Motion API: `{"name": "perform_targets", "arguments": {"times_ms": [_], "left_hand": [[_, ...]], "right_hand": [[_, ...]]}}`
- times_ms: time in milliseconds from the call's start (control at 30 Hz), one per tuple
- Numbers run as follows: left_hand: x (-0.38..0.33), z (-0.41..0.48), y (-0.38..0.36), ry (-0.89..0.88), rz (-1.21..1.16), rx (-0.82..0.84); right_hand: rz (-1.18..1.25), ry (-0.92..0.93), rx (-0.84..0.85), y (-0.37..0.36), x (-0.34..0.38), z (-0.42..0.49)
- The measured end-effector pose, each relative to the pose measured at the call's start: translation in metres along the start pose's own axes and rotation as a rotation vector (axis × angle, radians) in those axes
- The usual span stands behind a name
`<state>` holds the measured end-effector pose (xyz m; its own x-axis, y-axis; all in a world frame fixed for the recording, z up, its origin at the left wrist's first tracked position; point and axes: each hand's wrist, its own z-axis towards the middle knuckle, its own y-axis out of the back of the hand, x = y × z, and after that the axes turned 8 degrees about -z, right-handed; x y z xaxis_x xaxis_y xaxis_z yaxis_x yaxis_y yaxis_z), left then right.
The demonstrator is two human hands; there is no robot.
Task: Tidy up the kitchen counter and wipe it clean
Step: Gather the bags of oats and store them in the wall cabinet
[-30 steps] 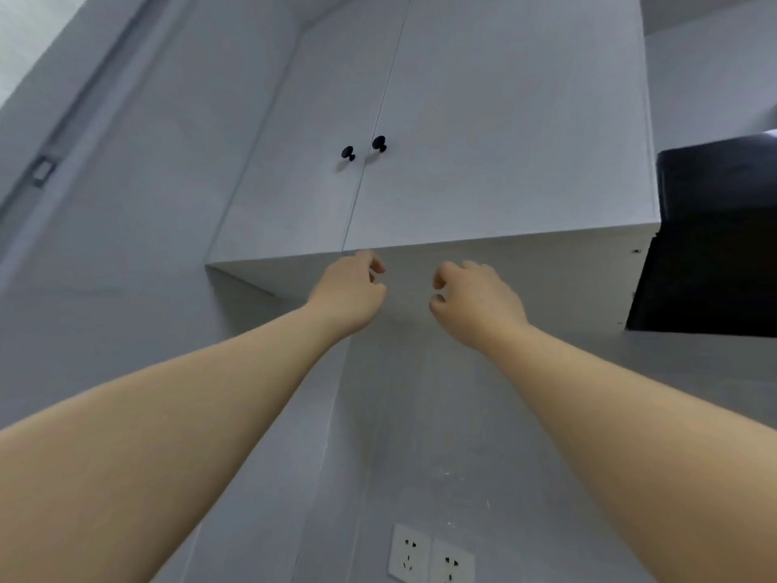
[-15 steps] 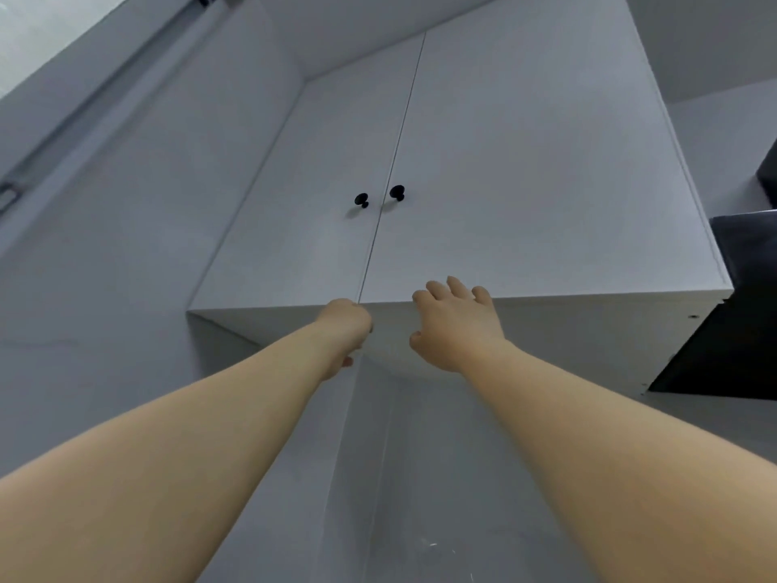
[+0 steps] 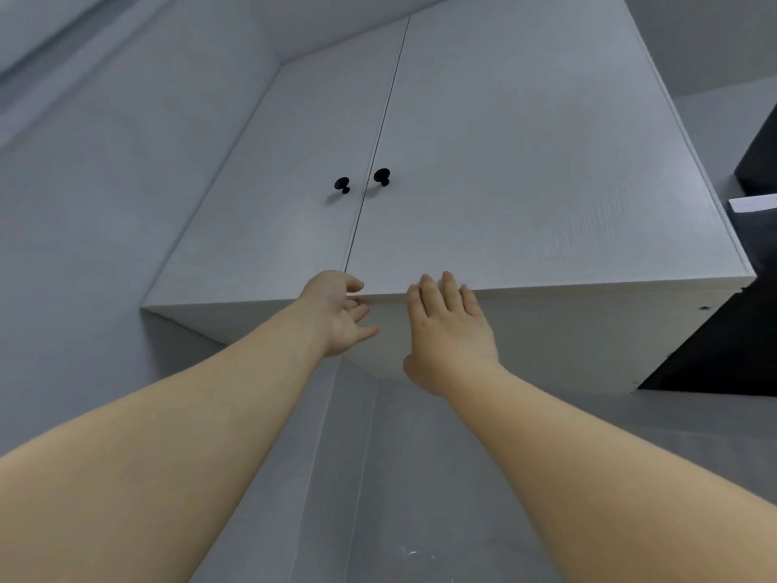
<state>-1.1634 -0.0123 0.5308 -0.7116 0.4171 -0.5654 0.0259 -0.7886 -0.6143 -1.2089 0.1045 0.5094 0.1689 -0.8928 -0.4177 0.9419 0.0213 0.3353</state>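
Forearms cut off at the lower frame edge; contact surfaces under both hands hidden. Left hand (image 3: pixel 336 313) at the lower edge of the cabinet (image 3: pixel 546 338), just beside the door seam: thumb on the door front, fingers loosely bent below the edge; pinching or merely touching, impossible to tell. Right hand (image 3: pixel 450 330) flat, fingers straight and close together, tips reaching the lower edge of the right door (image 3: pixel 525 162). Cabinet mounted high on the wall (image 3: pixel 105 246), viewed from below, front toward the camera, long axis left to right, seam upright. Right door and left door (image 3: pixel 286 204) flush. Left knob (image 3: pixel 342 184) and right knob (image 3: pixel 381 176), black, flanking the seam, well above the hands. Black hood (image 3: pixel 714 351) just right of the cabinet, cut by the frame edge; white sheet (image 3: pixel 752 202) beside it, too partial to identify.
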Motion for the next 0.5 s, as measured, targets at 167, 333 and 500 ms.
{"name": "perform_targets", "arguments": {"times_ms": [167, 333, 500], "left_hand": [[-0.006, -0.01, -0.015, 0.027, -0.346, -0.021], [-0.005, -0.006, -0.028, 0.077, -0.272, -0.027], [-0.008, 0.0, -0.027, 0.059, -0.34, -0.007]], "right_hand": [[0.012, 0.06, -0.01, -0.002, -0.013, -0.005], [0.025, 0.09, -0.029, -0.004, -0.019, -0.006], [0.035, 0.088, -0.043, -0.005, -0.018, -0.007]]}}
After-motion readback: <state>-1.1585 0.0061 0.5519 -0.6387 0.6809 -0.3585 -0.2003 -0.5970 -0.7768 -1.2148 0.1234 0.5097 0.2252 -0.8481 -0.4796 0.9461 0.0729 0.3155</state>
